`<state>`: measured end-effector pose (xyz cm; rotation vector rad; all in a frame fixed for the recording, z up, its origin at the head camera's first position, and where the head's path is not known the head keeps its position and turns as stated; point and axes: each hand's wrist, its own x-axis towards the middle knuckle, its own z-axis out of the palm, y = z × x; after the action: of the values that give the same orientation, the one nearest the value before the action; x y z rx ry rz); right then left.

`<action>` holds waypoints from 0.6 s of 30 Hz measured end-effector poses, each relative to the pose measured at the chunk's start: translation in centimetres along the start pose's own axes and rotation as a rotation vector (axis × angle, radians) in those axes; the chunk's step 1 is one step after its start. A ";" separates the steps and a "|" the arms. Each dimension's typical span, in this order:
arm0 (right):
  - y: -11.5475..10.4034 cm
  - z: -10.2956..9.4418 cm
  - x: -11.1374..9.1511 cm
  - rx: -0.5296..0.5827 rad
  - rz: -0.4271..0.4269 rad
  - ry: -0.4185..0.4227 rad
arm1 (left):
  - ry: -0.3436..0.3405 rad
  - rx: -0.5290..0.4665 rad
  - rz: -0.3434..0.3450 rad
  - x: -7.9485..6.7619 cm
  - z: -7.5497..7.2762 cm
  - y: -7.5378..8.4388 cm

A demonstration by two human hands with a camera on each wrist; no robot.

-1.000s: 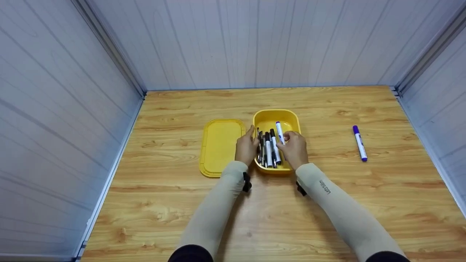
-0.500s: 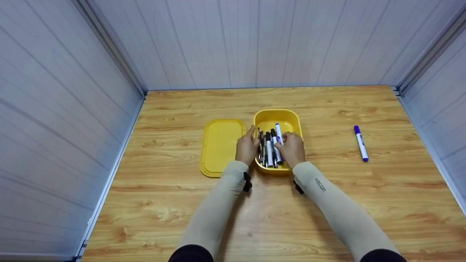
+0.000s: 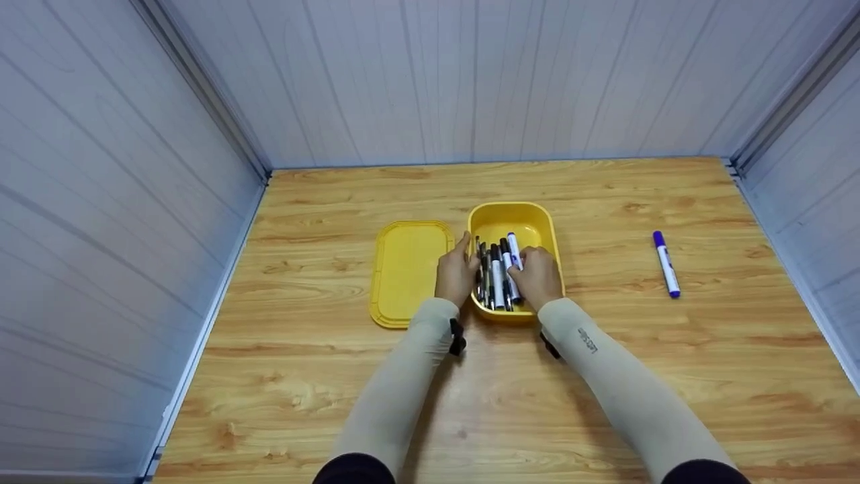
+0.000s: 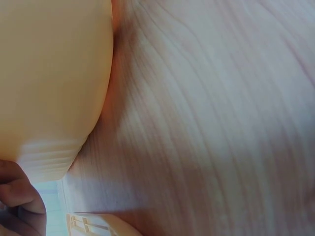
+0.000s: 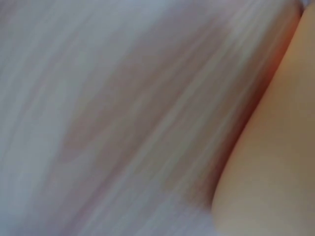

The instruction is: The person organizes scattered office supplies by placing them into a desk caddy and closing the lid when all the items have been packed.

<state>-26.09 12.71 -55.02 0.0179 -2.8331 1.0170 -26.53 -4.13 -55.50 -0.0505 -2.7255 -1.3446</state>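
Observation:
A yellow plastic box (image 3: 508, 214) sits on the wooden table, holding several pens and markers (image 3: 496, 275) lined up along its left side. My left hand (image 3: 455, 274) grips the box's left rim, its thumb over the edge. Curled fingers of that hand (image 4: 22, 196) show against the box's outer wall (image 4: 54, 73) in the left wrist view. Inside the box, my right hand (image 3: 539, 277) pinches a white marker with a blue end (image 3: 514, 247), to the right of the other pens; its lower part is hidden. The right wrist view shows only the box wall (image 5: 275, 172) and the tabletop.
A yellow lid (image 3: 411, 272) lies flat just left of the box. Another white marker with a purple-blue cap (image 3: 666, 265) lies on the table to the right. Pale panel walls (image 3: 437, 81) stand behind and at both sides of the table.
The right hand has lowered the marker into the box and shifted slightly left, bringing it close to the other pens. The left hand stays on the rim.

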 end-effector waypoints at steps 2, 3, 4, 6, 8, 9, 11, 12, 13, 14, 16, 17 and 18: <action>0.0 0.0 0.0 -0.004 -0.001 -0.007 | -0.005 -0.010 -0.007 0.0 0.0 0.0; 0.0 0.0 0.0 -0.008 -0.002 -0.010 | -0.007 -0.013 -0.010 0.0 0.0 -0.1; 0.0 0.0 0.0 -0.012 -0.002 -0.013 | -0.009 -0.013 -0.011 0.0 0.0 -0.1; 0.0 0.1 -0.1 -0.020 -0.008 -0.018 | -0.010 -0.015 -0.013 0.0 0.0 -0.1; 0.0 0.1 0.0 -0.031 -0.014 -0.025 | -0.002 -0.009 -0.010 0.0 0.1 -0.1; 0.0 0.1 0.0 -0.036 -0.011 -0.033 | 0.001 -0.005 -0.008 0.0 0.1 -0.1; 0.1 0.1 0.0 -0.040 -0.001 -0.050 | 0.010 0.002 -0.002 0.0 0.2 -0.1; 0.0 0.1 0.1 -0.041 0.007 -0.060 | 0.013 0.004 0.001 0.0 0.2 -0.1; 0.0 0.1 0.1 -0.041 0.016 -0.069 | 0.017 0.007 0.003 0.0 0.2 -0.1; 0.0 0.1 0.1 -0.041 0.023 -0.077 | 0.018 0.010 0.004 0.0 0.2 -0.1; 0.1 0.2 0.2 -0.041 0.026 -0.085 | 0.017 0.009 0.005 0.0 0.2 0.0; 0.1 0.2 0.2 -0.043 0.025 -0.086 | 0.017 0.008 0.006 0.0 0.2 0.0; 0.1 0.2 0.2 -0.045 0.024 -0.087 | 0.017 0.009 0.007 0.0 0.2 -0.1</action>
<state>-26.35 12.67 -55.25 0.0242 -2.9410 0.9804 -26.55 -4.01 -55.66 -0.0475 -2.7150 -1.3253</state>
